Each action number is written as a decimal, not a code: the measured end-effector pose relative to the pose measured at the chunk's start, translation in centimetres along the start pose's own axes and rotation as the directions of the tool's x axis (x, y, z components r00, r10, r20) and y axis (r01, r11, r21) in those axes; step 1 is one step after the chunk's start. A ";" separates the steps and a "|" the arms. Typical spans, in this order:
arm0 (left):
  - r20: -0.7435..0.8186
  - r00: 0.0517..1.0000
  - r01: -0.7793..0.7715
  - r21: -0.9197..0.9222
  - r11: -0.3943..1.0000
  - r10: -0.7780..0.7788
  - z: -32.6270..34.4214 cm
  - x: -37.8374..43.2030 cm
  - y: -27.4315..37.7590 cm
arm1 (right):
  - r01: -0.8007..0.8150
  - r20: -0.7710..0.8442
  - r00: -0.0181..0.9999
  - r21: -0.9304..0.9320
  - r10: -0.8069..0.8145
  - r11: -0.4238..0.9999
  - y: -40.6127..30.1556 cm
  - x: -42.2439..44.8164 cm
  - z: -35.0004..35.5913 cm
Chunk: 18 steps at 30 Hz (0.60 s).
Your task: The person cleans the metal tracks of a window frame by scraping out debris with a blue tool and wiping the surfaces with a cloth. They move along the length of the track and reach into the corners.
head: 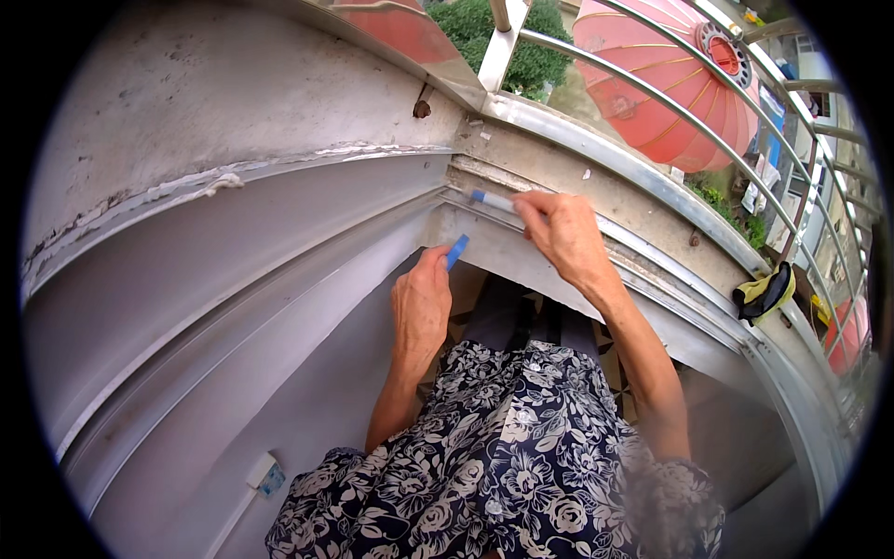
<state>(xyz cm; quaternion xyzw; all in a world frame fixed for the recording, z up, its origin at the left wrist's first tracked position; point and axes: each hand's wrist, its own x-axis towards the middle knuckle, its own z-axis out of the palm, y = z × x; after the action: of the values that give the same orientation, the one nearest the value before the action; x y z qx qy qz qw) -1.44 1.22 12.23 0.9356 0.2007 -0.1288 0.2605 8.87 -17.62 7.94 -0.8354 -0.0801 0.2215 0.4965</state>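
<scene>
In my right hand (pixel 567 237) is a slim brush or pen-like tool (pixel 494 201) with a whitish shaft and a blue end. That end points left, over the window track (pixel 461 199) near the corner of the frame. My left hand (pixel 422 297) grips a small flat blue piece (pixel 457 251), its material unclear, just below that corner, above the inner sill ledge (pixel 513 255). The two held things do not touch. The ledge and tracks look worn and dirty.
Metal railing bars (pixel 628 70) run outside, with a large red lantern (pixel 663 91) beyond them. A yellow and black glove (pixel 765 293) lies on the outer sill at right. A rusty bolt (pixel 421 109) sticks out at the corner. A wall box (pixel 267 475) sits lower left.
</scene>
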 end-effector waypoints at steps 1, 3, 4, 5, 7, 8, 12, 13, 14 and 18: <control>0.006 1.000 -0.005 -0.008 1.000 0.005 0.3 0.1 -0.2 | -0.021 0.029 0.999 -0.005 0.021 1.000 0.1 0.2 0.0; 0.000 1.000 0.002 -0.085 0.996 -0.002 0.9 0.2 -1.2 | -0.062 0.087 0.994 -0.017 0.063 0.998 0.3 0.7 0.2; -0.003 1.000 0.006 -0.123 0.992 -0.007 1.0 0.3 -1.4 | -0.004 -0.009 1.000 0.053 0.005 0.999 -0.1 0.2 0.3; 0.005 1.000 0.014 -0.108 0.994 -0.014 1.0 0.5 -1.1 | -0.030 -0.004 1.000 0.061 0.030 0.998 -0.3 0.1 0.0; 0.030 0.999 0.036 -0.077 0.996 -0.034 0.6 0.5 -0.4 | -0.091 0.012 0.996 0.079 0.090 0.993 -1.0 -0.1 -0.3; 0.035 0.999 0.035 -0.089 0.995 -0.033 0.7 0.3 -0.5 | -0.052 0.029 0.998 -0.005 0.052 0.999 0.3 -0.3 0.6; 0.008 1.000 0.010 -0.098 0.995 -0.009 0.6 0.3 -0.2 | -0.086 -0.006 0.996 0.041 0.086 0.995 0.2 -0.5 -0.4; -0.009 1.000 0.005 -0.087 0.996 -0.005 0.5 0.3 -0.1 | -0.079 0.011 0.997 0.014 0.078 0.997 0.2 -0.7 -0.3; 0.008 1.000 0.027 -0.093 0.995 -0.026 0.5 0.3 0.0 | -0.071 0.028 0.997 -0.012 0.071 0.997 0.4 -0.7 -0.3; 0.027 1.000 0.017 -0.087 0.996 -0.015 0.8 0.5 -0.2 | -0.084 0.035 0.996 -0.004 0.084 0.996 0.1 -0.7 -0.5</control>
<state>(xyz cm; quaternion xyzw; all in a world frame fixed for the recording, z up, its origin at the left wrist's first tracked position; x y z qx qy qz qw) -1.21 1.07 11.36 0.9199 0.2100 -0.1342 0.3027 8.46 -18.31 8.29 -0.8347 -0.0540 0.2565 0.4843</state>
